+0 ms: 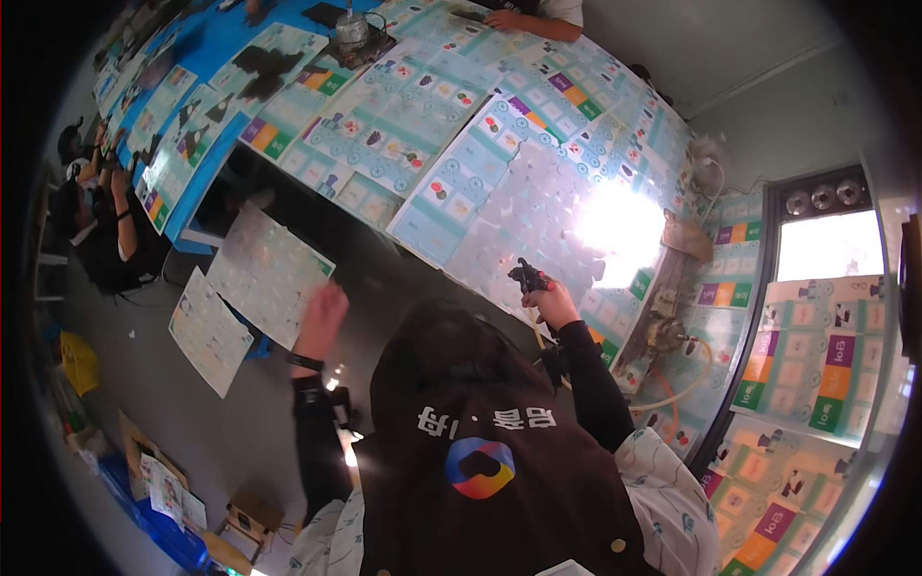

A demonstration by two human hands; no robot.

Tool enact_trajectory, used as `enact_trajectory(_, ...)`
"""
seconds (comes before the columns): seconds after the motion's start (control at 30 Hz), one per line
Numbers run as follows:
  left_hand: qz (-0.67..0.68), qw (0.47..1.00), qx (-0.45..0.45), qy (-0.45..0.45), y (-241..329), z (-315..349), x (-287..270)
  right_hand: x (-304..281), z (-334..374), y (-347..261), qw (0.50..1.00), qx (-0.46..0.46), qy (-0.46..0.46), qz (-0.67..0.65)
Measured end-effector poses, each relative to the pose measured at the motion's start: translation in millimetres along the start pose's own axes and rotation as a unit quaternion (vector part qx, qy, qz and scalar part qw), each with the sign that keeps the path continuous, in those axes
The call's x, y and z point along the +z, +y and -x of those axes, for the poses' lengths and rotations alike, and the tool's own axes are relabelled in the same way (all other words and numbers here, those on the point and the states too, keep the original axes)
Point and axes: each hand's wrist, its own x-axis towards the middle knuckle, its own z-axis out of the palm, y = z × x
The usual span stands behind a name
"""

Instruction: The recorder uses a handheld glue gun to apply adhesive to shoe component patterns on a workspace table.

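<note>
Hands apart over a long table (206,182) papered with printed sheets: my right hand (552,305) has its fingers wrapped around a small black tool (529,278), gun-shaped as far as I can tell, held just above the table's near edge where window glare washes out the sheets beneath. My left hand (321,319) is raised off the table's near side, close to a pale sheet (267,274) that stands free of the table; motion blur hides whether the fingers are spread or pinching the sheet's corner, so I cannot tell. A second pale sheet (209,331) hangs lower, farther from the table.

I judge the tool rigid and light enough for one hand, best taken by its grip as it is now. The sheets look thin and floppy, likely to bend or flutter unless held by an edge or corner, and liable to crease under a hard pinch.

Room for moving is fair on the near side of the table, where dark floor shows below the sheets. The table itself is crowded edge to edge with overlapping sheets. A glass jar (352,29) stands at the far end, another person's hand (502,18) rests beyond it, and more people sit along the table's far-left side.
</note>
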Motion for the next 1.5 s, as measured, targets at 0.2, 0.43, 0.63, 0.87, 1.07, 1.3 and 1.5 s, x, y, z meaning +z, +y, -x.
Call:
enact_trajectory(0.2, 0.038, 0.918, 0.262, 0.297, 351.0, -44.9, -178.5, -15.6, 17.0, 2.7, 1.0, 0.02, 0.01, -0.004)
enact_trajectory(0.43, 0.036, 0.899, 0.33, 0.284, 358.3, -63.6, -171.2, -15.2, 10.8, 5.8, 1.0, 0.026, 0.005, 0.016)
enact_trajectory(0.63, 0.045, 0.879, 0.406, 0.244, 377.3, -91.1, -165.8, -37.0, -0.9, 23.8, 0.995, -0.065, 0.061, 0.047)
enact_trajectory(0.87, 0.028, 0.731, 0.555, 0.396, 445.9, -131.4, -205.7, -22.4, 5.4, 69.9, 0.988, -0.064, 0.028, 0.139)
enact_trajectory(1.07, -0.064, 0.658, 0.657, 0.364, 436.3, -114.1, -278.0, -19.9, 5.4, 67.4, 0.999, 0.005, -0.037, -0.002)
enact_trajectory(1.3, -0.051, 0.705, 0.637, 0.307, 417.8, -132.5, -223.7, -21.1, -5.6, 46.3, 0.993, -0.063, 0.01, 0.095)
enact_trajectory(1.5, -0.044, 0.742, 0.627, 0.233, 409.6, -114.9, -213.6, -17.2, -18.0, 55.8, 0.985, -0.069, -0.006, 0.157)
